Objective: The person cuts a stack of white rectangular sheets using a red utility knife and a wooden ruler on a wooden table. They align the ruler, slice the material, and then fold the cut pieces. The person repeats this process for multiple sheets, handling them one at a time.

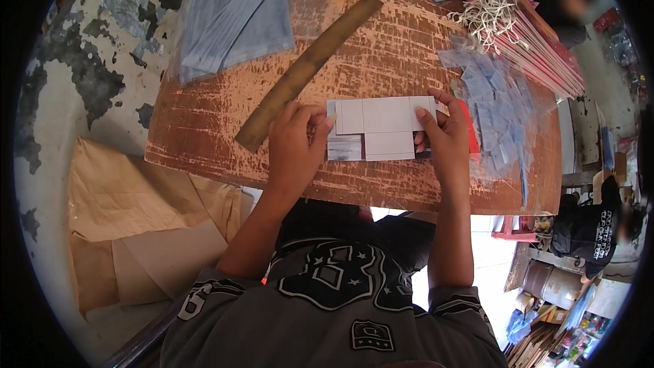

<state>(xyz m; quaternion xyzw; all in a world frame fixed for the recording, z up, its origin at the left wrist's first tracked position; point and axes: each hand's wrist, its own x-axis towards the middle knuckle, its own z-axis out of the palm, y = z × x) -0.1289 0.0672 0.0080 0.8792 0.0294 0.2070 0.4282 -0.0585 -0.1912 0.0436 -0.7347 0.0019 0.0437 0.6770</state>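
Note:
A flat white cardboard box blank (pixel 386 116), creased into panels, lies face up near the front of the table, between my hands. Beneath it, a bluish-grey clear plastic piece (pixel 345 148) shows at the lower left. My right hand (pixel 444 133) grips the blank's right end, thumb on top and fingers around the edge and underneath. At its left edge, my left hand (pixel 296 140) is closed, thumb tip against the card's border. Something red (pixel 471 129) sticks out beyond my right hand, partly hidden by it.
A dark wooden strip (pixel 310 71) lies diagonally across the worn brown table (pixel 204 126). Large plastic sheets (pixel 255 31) are at the far left. Small plastic pieces (pixel 496 99) are heaped at right, near red-and-white rods with white cords (pixel 492 17). Brown paper (pixel 129 197) stands at left; people are at right.

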